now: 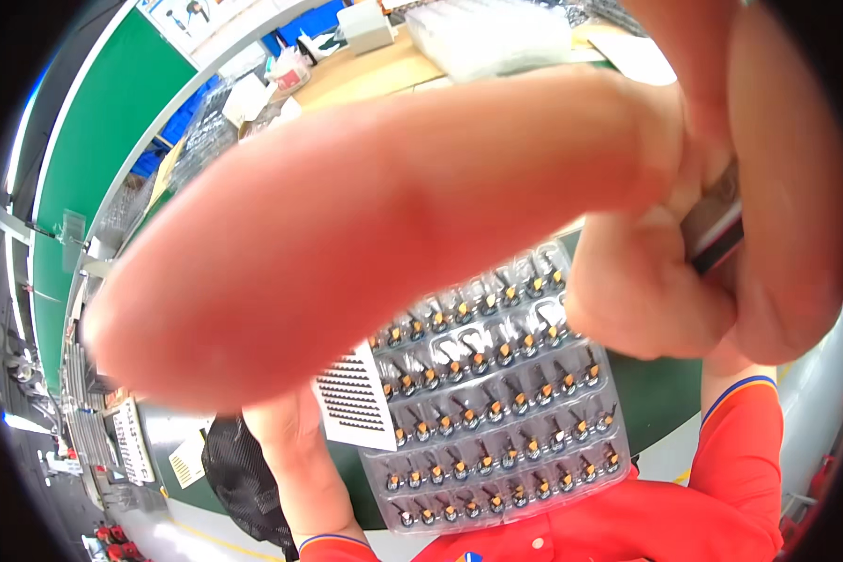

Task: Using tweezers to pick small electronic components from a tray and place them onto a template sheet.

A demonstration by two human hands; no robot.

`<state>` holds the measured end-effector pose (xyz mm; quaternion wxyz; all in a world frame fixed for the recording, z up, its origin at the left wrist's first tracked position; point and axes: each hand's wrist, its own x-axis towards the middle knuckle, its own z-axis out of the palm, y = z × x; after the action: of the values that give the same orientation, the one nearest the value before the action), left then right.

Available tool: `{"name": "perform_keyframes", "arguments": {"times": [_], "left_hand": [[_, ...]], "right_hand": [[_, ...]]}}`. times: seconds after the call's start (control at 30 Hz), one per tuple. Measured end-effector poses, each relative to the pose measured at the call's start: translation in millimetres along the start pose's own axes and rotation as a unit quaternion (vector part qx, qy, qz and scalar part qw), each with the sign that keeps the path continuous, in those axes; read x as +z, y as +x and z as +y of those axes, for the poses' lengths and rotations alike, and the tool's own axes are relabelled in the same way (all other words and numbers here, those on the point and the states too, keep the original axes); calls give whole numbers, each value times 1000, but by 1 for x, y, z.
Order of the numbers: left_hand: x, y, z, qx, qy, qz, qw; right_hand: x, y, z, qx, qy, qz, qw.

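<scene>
- Held the right hand [646, 272] nearest the lens, one blurred pink finger stretched leftward across the view, the others curled tight around a dark, narrow thing [719, 245] with a pale edge.
- Saw only a short strip of that thing in the gap beside the curled fingers, above and right of a clear tray [532, 510]; could not make out its full shape.
- Had the left hand [288, 421] lower down, beside the tray's left edge and mostly hidden behind the big finger; could not tell its grip.
- Looked down on the tray, glossy and moulded into pockets, over a green tabletop [660, 398], close to a red shirt [581, 529].
- Found small parts [510, 457] in its pockets, dark with orange-brown bits and thin black stems.
- Counted five visible rows, with about ten parts in each of the two nearest; could not total the partly covered rows.
- Counted one white sheet [358, 403] with dark marks over the tray's left side.
</scene>
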<state>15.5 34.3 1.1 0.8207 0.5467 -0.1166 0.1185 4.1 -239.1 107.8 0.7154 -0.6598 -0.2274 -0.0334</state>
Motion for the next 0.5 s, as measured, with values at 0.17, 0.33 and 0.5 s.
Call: {"name": "perform_keyframes", "arguments": {"times": [0.17, 0.33, 0.5], "left_hand": [[18, 20, 5, -103, 63, -25, 992], [23, 13, 3, -140, 79, -52, 986], [42, 6, -4, -141, 130, -50, 980]], "right_hand": [[9, 1, 18, 49, 34, -3, 998], [11, 5, 22, 68, 43, -15, 997], [-9, 5, 95, -18, -98, -2, 995]]}}
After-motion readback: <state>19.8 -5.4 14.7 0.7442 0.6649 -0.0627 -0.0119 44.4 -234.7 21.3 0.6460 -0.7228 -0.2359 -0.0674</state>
